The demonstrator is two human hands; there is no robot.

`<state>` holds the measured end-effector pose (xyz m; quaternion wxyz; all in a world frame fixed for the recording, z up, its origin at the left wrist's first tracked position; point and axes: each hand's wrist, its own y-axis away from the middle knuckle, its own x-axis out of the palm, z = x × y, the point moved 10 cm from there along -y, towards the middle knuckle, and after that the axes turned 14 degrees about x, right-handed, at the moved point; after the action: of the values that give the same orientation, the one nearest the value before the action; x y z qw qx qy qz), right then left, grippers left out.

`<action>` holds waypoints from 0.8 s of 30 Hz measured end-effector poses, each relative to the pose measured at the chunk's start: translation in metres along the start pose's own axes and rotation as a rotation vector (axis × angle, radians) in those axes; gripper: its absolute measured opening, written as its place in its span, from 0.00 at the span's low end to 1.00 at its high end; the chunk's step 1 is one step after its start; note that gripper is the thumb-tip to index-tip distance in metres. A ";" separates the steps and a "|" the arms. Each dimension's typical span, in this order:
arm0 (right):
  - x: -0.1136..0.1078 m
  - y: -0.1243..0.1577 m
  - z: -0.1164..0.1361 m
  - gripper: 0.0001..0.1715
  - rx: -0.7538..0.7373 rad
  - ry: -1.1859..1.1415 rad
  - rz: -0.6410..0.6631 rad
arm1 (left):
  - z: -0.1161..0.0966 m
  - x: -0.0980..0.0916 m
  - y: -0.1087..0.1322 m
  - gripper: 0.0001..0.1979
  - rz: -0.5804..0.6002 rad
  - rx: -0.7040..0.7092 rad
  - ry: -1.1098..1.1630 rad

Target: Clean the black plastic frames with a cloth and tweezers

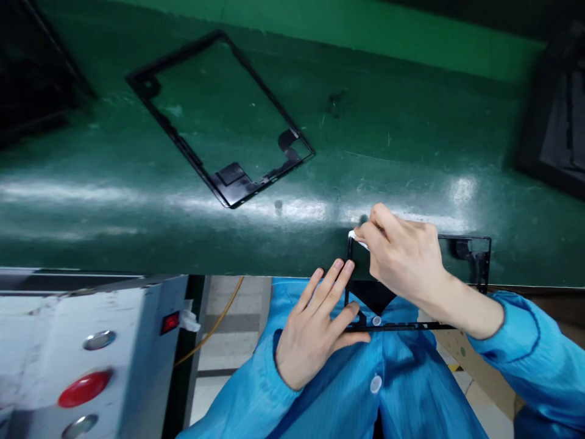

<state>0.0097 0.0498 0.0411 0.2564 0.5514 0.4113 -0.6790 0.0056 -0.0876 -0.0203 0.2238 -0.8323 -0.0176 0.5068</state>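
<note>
A thin black rectangular frame [485, 263] lies partly on the green bench and partly past its near edge, in front of my body. My left hand [315, 332] is at its left side, three fingers stretched out along the edge, the thumb and forefinger about its lower left corner. My right hand [404, 256] reaches across the frame, fingers pinched on a small white piece [352, 234] that touches the upper left corner. My fingers hide most of the piece, so its kind is unclear. The right hand and forearm cover part of the frame.
Another black frame [180, 143] lies askew on the green bench [365, 116]. Blurred dark objects are at the far left [36, 73] and right [553, 116]. A metal control box [150, 360] with a red button [85, 388] stands at lower left, near a yellow cable [214, 327].
</note>
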 end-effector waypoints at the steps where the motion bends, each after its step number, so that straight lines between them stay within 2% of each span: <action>1: -0.001 0.003 0.000 0.13 0.033 0.011 -0.024 | -0.001 0.000 -0.001 0.22 -0.005 -0.004 -0.011; 6: -0.002 0.012 -0.003 0.13 0.097 -0.043 -0.094 | -0.003 0.000 -0.003 0.22 0.009 -0.022 -0.033; 11: -0.011 0.016 -0.034 0.07 0.208 -0.345 -0.262 | -0.002 -0.002 -0.003 0.23 -0.005 -0.040 -0.015; 14: -0.005 0.014 -0.051 0.05 0.311 -0.495 -0.218 | -0.003 0.000 0.000 0.23 -0.023 -0.048 0.008; 18: -0.002 0.014 -0.049 0.07 0.322 -0.558 -0.154 | -0.002 0.002 0.008 0.23 -0.099 -0.075 0.020; 20: -0.005 0.016 -0.049 0.09 0.327 -0.563 -0.171 | -0.001 0.003 0.012 0.19 -0.156 -0.059 -0.023; 23: -0.006 0.016 -0.049 0.11 0.341 -0.536 -0.170 | -0.002 0.010 0.016 0.03 -0.144 -0.012 -0.162; 24: -0.006 0.016 -0.049 0.12 0.344 -0.528 -0.169 | -0.002 0.013 0.017 0.04 -0.131 0.001 -0.205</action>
<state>0.0499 0.0819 0.0400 0.2001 0.3552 0.2543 -0.8770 0.0100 -0.1004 -0.0373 0.2539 -0.7730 -0.0947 0.5736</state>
